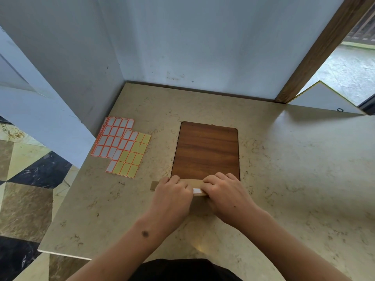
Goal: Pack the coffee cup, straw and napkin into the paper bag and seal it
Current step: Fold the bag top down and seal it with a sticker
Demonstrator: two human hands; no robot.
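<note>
A brown paper bag [197, 205] stands on the counter close to me, seen from above, its top folded over into a flat band [155, 185]. A white sticker label [197, 191] lies across the fold. My left hand [172, 196] and my right hand [225, 194] both grip the folded top, fingers curled over its far edge and thumbs beside the label. The hands hide most of the bag. The cup, the straw and the napkin are not visible.
Sheets of white and yellow labels with orange borders [121, 146] lie at the left. A brown wooden board [207, 151] lies just behind the bag. The beige marble counter [294, 169] meets white walls at the back; its left edge drops to a tiled floor.
</note>
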